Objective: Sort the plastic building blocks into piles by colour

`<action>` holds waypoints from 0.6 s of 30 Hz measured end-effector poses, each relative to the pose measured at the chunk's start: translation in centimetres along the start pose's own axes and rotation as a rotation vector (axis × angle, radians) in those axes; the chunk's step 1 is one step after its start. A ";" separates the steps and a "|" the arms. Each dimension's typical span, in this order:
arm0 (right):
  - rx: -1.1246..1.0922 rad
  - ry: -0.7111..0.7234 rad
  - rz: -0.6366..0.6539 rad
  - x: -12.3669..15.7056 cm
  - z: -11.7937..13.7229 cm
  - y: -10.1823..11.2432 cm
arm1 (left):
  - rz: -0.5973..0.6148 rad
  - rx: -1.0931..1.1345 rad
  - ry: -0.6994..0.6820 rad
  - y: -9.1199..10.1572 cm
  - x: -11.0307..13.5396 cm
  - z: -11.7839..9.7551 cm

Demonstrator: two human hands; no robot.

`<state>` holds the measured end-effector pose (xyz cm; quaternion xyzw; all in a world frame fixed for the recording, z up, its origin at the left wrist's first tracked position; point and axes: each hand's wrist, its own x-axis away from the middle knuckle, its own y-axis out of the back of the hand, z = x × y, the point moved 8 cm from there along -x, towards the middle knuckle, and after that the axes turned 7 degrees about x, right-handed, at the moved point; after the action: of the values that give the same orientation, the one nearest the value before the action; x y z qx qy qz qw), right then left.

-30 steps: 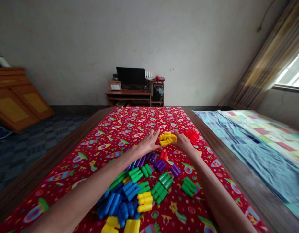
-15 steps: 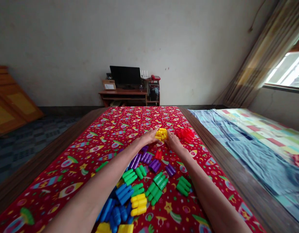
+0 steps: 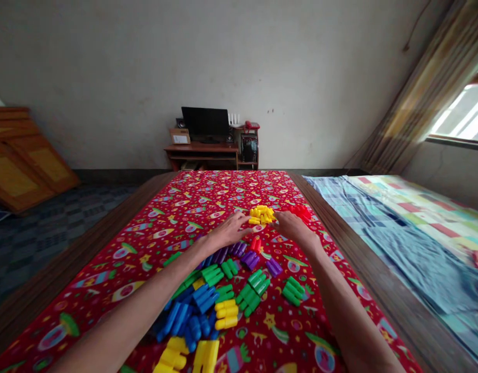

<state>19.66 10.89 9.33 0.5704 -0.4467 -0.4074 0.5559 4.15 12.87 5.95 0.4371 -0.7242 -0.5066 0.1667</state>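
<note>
Both my arms reach forward over a red cloth (image 3: 207, 202) printed with rockets and stars. My left hand (image 3: 229, 231) lies flat, fingers stretched out, its tips just left of a small heap of yellow blocks (image 3: 261, 214). My right hand (image 3: 291, 225) rests on the other side of that heap with its fingers loosely apart, holding nothing. A heap of red blocks (image 3: 301, 211) sits just beyond the right hand. A single red block (image 3: 256, 243) and purple blocks (image 3: 248, 257) lie between my wrists.
Nearer me lie green blocks (image 3: 254, 289), blue blocks (image 3: 186, 318) and more yellow blocks (image 3: 225, 314). A bed with a checked sheet (image 3: 417, 223) runs along the right. A desk with a monitor (image 3: 206, 124) stands at the far wall; wooden panels (image 3: 25, 160) lean at left.
Both hands closed in on the yellow heap from either side, pressing it together, then drew back a little and now rest beside it. The camera view shifted slightly.
</note>
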 end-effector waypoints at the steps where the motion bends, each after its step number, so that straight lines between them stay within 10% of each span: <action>1: 0.004 0.043 -0.002 0.4 0.6 0.0 | 0.050 0.008 -0.081 -0.5 1.1 -1.0; 7: -0.253 0.514 -0.034 3.7 6.6 -2.1 | 0.126 -0.021 -0.232 -1.5 5.6 -4.4; 10: -0.375 0.450 -0.147 6.1 5.1 -2.2 | 0.031 -0.047 -0.206 0.3 7.8 -4.0; 18: -0.146 0.358 -0.325 13.7 0.5 -6.0 | -0.323 -0.120 0.131 5.0 16.4 4.7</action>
<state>23.16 -2.50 3.79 0.6562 -0.2130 -0.4150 0.5931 -10.59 3.00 5.04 0.5690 -0.6007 -0.5396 0.1557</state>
